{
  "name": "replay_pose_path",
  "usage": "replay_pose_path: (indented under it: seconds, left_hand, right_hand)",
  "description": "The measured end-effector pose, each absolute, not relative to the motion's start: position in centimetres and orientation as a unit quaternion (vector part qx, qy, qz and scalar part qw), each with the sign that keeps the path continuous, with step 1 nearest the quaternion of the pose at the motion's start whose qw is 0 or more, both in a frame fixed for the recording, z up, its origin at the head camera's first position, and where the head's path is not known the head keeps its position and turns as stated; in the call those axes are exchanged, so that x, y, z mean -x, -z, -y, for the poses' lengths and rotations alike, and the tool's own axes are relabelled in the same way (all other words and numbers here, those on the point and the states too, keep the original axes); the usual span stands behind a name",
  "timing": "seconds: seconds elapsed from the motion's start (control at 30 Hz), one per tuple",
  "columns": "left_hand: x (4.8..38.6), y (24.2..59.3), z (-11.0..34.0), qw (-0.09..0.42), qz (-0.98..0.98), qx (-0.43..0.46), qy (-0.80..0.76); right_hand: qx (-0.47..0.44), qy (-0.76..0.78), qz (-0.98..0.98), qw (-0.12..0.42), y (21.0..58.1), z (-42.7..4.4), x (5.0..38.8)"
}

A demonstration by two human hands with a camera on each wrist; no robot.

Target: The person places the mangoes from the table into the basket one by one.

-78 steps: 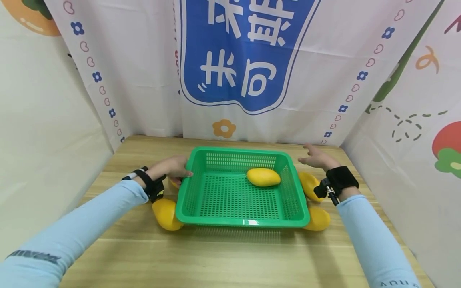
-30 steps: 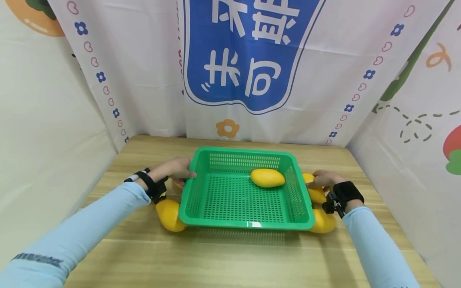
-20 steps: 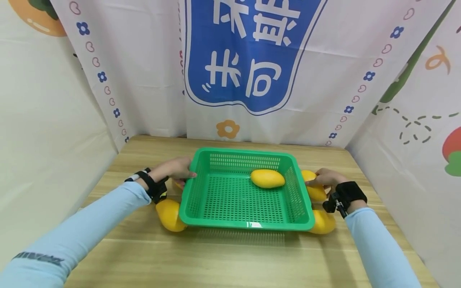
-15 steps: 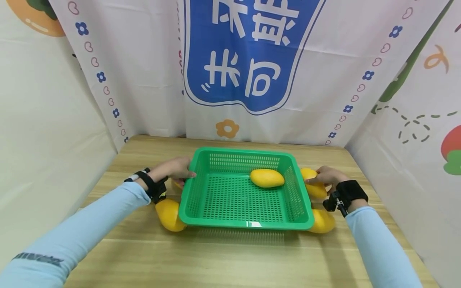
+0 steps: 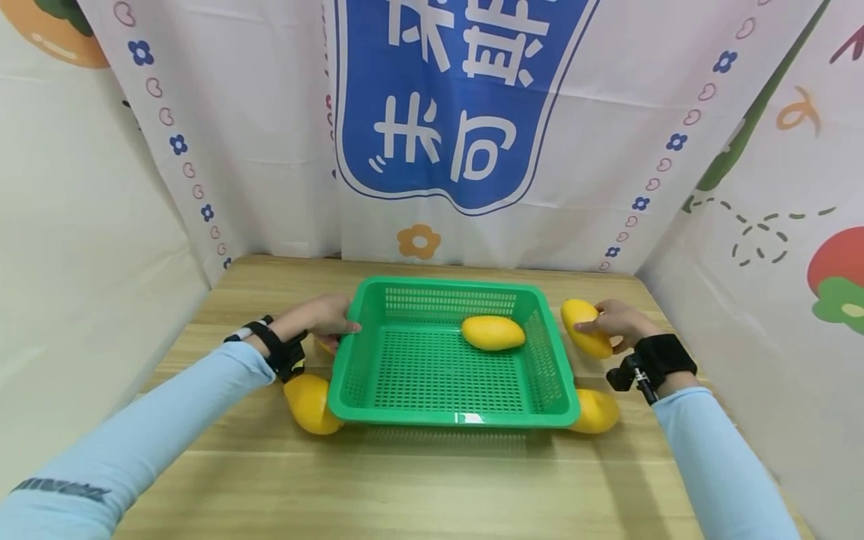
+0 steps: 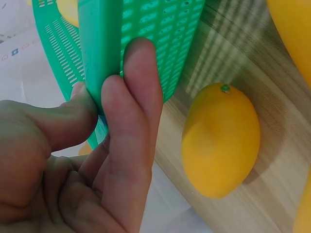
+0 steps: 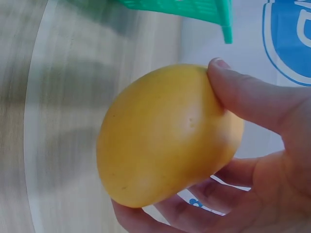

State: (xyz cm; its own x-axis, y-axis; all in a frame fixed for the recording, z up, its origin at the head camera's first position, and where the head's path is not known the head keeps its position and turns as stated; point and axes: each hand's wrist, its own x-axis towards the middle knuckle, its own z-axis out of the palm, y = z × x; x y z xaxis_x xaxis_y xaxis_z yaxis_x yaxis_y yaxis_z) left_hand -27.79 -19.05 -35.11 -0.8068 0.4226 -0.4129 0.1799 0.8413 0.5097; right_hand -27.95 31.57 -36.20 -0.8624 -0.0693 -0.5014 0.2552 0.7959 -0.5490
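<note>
The pale wood-grain bench carries the green rectangular perforated-plastic basket. At the basket's left rim the left hand's grip is clamped on it; an uneven pull could tilt it. Right of the basket, the right hand's grip is clamped round a smooth yellow oval mango, which could slip if pressure eases. The similar yellow mango inside the basket could roll if that tilts.

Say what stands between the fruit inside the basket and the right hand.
In the head view: the green basket's right wall, then the yellow fruit held by the right hand.
</note>
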Motion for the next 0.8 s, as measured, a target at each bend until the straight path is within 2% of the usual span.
replay_pose_path:
  seconds: [0.53,0.8]
  left_hand:
    - [27.8,35.0,19.3,0.272,-0.919,-0.163,-0.234]
    - [27.7,35.0,19.3,0.266,-0.926,-0.157,-0.219]
  right_hand:
    - [-0.008,0.322,-0.921,0.219,33.7,-30.8,26.8]
    - [0.023,0.349,-0.911,0.218,33.1,-30.0,26.7]
